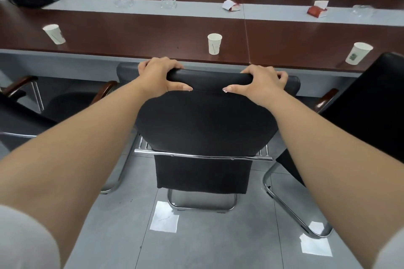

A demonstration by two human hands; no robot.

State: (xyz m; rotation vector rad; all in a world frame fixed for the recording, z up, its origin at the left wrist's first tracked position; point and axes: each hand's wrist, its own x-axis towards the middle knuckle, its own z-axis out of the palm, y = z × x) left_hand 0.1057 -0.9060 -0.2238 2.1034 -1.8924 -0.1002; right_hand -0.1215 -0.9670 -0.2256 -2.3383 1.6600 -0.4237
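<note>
From the head view, your left hand (160,76) grips the top edge of the black chair (205,129) near its left corner, fingers curled over the far side and thumb lying along the near face; your right hand (261,82) grips the same top edge near its right corner in the same way, thumb pointing inward. The chair stands on the grey tiled floor (207,242) with its back toward you, its backrest top close to the near edge of the long brown surface (131,35). A white paper cup (214,43) stands on that surface just beyond the chair, between your hands; another cup (54,34) sits well to the left and a third (358,53) to the right. A neighbouring chair with wooden armrests (65,102) stands just left of yours, and another black chair (371,102) stands at the right. Two red tissue boxes (317,11) lie on the grey centre strip farther back
</note>
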